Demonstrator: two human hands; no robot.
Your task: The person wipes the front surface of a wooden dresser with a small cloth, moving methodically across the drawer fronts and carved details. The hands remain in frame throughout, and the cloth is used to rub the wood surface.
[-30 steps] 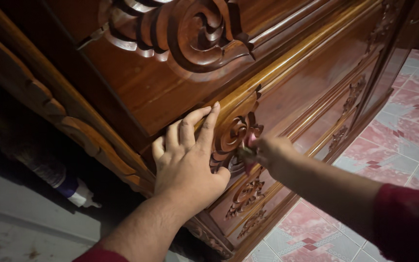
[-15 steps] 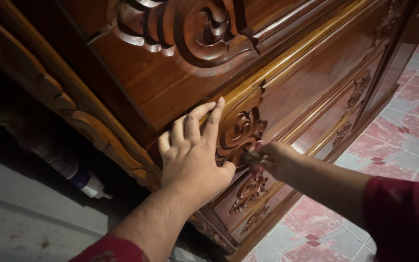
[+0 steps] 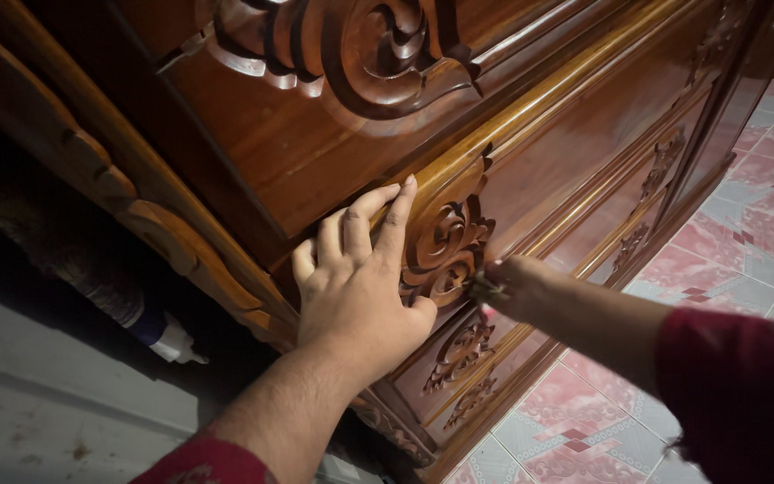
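Note:
A tall carved cabinet (image 3: 315,152) of dark polished wood fills most of the view. My left hand (image 3: 360,287) lies flat on its corner, fingers spread along a moulding, beside a carved floral scroll (image 3: 445,246). My right hand (image 3: 517,287) is closed on a small pink thing (image 3: 485,289), a cloth or small tool, pressed against the lower edge of that scroll. What the pink thing is stays unclear in the dim light. Both arms wear red sleeves.
Pink and white patterned floor tiles (image 3: 745,242) run along the cabinet's front at right. At left, a grey floor (image 3: 38,412) and a dark gap beside the cabinet hold a white and blue bottle-like object (image 3: 167,341).
My right hand has shifted slightly right and down along the carved scroll with the pink thing. My left hand has stayed pressed on the corner.

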